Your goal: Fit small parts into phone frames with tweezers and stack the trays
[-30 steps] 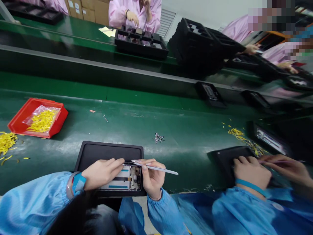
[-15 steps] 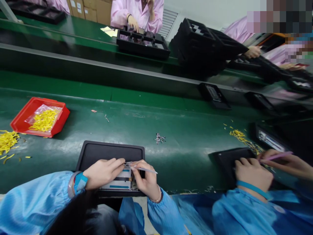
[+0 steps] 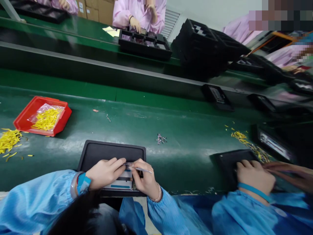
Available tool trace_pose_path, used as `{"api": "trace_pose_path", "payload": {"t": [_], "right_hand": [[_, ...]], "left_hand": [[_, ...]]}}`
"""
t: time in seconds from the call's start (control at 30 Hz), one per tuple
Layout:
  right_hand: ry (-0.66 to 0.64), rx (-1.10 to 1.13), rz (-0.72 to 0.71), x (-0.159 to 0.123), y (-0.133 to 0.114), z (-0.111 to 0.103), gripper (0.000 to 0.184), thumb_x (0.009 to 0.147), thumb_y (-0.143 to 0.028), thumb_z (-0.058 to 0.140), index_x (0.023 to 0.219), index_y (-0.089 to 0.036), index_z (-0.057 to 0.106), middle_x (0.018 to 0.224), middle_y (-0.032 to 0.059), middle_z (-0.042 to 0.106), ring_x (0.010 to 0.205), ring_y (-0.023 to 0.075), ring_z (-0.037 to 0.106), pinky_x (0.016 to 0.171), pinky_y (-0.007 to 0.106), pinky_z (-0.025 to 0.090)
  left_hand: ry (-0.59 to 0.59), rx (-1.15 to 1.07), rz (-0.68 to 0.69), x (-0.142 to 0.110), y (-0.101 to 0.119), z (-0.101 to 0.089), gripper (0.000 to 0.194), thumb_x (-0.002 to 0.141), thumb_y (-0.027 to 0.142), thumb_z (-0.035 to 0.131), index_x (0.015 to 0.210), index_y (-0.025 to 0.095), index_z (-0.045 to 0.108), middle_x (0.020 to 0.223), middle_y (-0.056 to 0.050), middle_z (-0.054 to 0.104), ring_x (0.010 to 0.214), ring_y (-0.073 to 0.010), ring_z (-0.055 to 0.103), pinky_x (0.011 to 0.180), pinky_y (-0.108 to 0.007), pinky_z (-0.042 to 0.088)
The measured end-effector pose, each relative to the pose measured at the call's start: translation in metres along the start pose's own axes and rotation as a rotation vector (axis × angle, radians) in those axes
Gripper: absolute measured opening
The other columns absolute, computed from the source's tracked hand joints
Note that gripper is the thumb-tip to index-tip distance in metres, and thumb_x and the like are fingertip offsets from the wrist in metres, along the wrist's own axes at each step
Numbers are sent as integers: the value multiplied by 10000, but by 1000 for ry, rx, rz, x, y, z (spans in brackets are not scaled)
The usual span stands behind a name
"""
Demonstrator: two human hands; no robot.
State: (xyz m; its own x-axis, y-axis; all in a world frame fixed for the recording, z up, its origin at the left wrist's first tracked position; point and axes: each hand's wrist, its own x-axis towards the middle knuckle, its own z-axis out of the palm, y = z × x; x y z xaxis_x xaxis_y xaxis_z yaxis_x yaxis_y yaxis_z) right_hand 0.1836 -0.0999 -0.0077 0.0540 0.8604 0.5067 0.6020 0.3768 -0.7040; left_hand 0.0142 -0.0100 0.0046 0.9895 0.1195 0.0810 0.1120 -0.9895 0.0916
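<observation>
A phone housing with exposed circuit board and a blue strip (image 3: 119, 182) lies on a black rubber mat (image 3: 111, 151) at the front of the green belt. My left hand (image 3: 105, 173) rests on its left side, fingers over the edge. My right hand (image 3: 146, 176) covers its right part, pinching slim metal tweezers (image 3: 140, 169). The tweezers' tip reaches across the phone towards my left fingertips. Much of the phone is hidden under both hands.
A red tray (image 3: 24, 120) of yellow strips in a clear bag sits left on the belt, with loose strips (image 3: 8, 140) beside it. Small metal parts (image 3: 161, 138) lie ahead. A co-worker's hand (image 3: 255, 176) works on a black mat to the right. Black trays line a further belt.
My right hand has moved left over the phone and covers more of it. The tweezers now lie shorter across it. The whole scene has drifted slightly right in view.
</observation>
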Motion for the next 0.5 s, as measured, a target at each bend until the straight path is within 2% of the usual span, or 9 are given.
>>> {"api": "trace_pose_path", "payload": {"t": [0.2,0.5], "right_hand": [[90,51,40,-5,1,1,187,849,-77,485,960,-226,508,727,55,671,601,195,641,530,312,522],[66,31,33,-4,1,1,177,857,-72,480,944,-225,490,707,47,630,590,186,611,523,305,512]], "left_hand": [[-18,-24,-6,1,-1,1,244,923,81,387,1097,121,553,1074,-117,594,818,-172,604,571,-221,544],[11,2,-6,2,-1,-1,205,890,58,425,1028,119,564,1041,-103,618,781,-179,620,535,-239,549]]}}
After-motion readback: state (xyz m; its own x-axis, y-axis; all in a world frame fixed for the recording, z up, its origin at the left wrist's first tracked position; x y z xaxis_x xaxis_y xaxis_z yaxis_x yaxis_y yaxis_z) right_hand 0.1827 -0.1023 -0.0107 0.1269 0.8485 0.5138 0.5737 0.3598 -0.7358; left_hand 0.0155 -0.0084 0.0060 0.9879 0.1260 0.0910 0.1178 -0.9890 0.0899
